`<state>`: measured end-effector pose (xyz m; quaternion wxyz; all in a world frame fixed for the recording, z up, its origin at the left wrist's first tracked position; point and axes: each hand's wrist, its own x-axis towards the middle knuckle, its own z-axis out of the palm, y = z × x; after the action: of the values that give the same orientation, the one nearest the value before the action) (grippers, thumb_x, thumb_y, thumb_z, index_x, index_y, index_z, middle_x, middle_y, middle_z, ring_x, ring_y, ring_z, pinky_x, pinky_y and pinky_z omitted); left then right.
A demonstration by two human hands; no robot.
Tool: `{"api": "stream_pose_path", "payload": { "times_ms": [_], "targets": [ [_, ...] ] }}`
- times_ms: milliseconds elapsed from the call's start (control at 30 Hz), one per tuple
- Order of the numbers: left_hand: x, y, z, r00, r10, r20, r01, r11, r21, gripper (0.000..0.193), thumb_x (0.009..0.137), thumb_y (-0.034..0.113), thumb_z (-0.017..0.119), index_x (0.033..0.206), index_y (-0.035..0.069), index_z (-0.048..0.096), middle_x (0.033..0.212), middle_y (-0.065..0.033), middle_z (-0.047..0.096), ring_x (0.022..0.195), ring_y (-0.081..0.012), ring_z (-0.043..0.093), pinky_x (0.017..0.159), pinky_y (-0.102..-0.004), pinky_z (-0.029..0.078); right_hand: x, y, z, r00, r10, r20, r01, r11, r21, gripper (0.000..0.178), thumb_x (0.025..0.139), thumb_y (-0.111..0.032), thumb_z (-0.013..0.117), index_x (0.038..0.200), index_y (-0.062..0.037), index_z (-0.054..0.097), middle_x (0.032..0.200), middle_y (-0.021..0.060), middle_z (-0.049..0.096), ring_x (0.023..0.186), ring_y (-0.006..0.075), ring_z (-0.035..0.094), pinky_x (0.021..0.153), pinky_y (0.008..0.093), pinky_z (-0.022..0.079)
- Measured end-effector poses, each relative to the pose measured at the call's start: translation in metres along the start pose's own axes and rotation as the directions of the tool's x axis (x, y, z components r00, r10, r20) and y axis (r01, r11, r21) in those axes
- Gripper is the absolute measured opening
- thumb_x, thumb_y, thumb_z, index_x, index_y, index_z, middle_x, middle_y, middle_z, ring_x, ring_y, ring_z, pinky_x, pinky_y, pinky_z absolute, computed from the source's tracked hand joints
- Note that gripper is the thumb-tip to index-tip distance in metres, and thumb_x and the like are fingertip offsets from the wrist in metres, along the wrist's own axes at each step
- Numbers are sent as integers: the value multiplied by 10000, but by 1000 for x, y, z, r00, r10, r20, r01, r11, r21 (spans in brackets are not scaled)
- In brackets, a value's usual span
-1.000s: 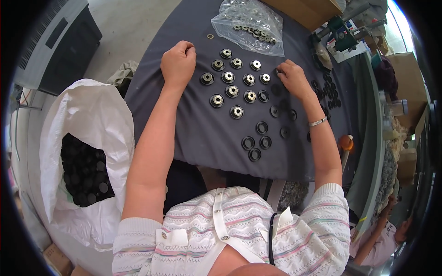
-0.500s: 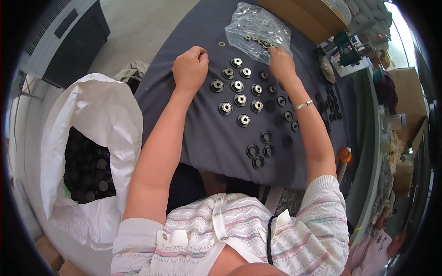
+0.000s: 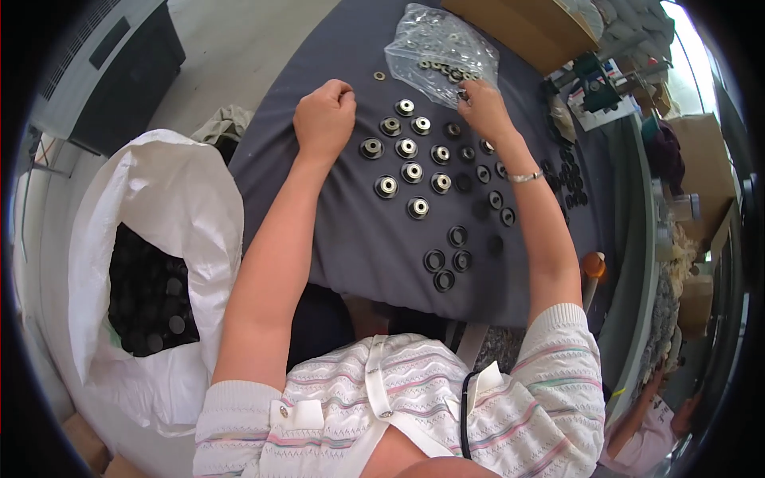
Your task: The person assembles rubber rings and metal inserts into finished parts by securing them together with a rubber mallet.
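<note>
My right hand (image 3: pixel 484 113) is pinched at the near edge of a clear plastic bag (image 3: pixel 434 40) of small metal ring bearings. A small metal bearing (image 3: pixel 463 94) shows at its fingertips. My left hand (image 3: pixel 325 121) is curled closed above the cloth; what its fingers hold, if anything, is hidden. Between my hands stand several black round caps with silver bearings (image 3: pixel 406 148) seated in them. Black caps without silver bearings (image 3: pixel 457 237) lie nearer to me and under my right forearm. A single loose metal ring (image 3: pixel 379 76) lies beyond my left hand.
A dark grey cloth (image 3: pixel 351 231) covers the table. On the left stands a white sack (image 3: pixel 215 191) full of black caps. A cardboard box (image 3: pixel 526 28) and a green metal tool (image 3: pixel 598 88) are at the far right. Another person (image 3: pixel 649 430) is at the lower right.
My right hand has drawn back slightly from the bag, toward the left and nearer to me, with a bearing now showing at its fingertips. My left hand stays closed, almost in place.
</note>
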<state>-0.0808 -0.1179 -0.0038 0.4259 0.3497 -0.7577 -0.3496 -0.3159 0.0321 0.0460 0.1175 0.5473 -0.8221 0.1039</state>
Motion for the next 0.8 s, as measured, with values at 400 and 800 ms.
{"api": "stream_pose_path", "payload": {
  "times_ms": [400,800],
  "targets": [
    [3,-4,1,1000,8,15,-9,999,45,163,826,199,625,913,79,693,735,-83,678,677,-210,657,644,-315,490,-133,-18,-61,950,212,231,-283,897,340,231,760,-17,636,988,15,654,897,145,604,785,297,620,720,367,494],
    [0,3,-2,1000,12,26,-13,999,31,153,827,191,599,889,84,688,784,-106,687,752,-290,662,672,-375,503,-127,-13,-51,969,134,206,-196,928,316,212,731,15,685,941,25,661,850,117,593,771,270,621,691,337,488]
  ]
}}
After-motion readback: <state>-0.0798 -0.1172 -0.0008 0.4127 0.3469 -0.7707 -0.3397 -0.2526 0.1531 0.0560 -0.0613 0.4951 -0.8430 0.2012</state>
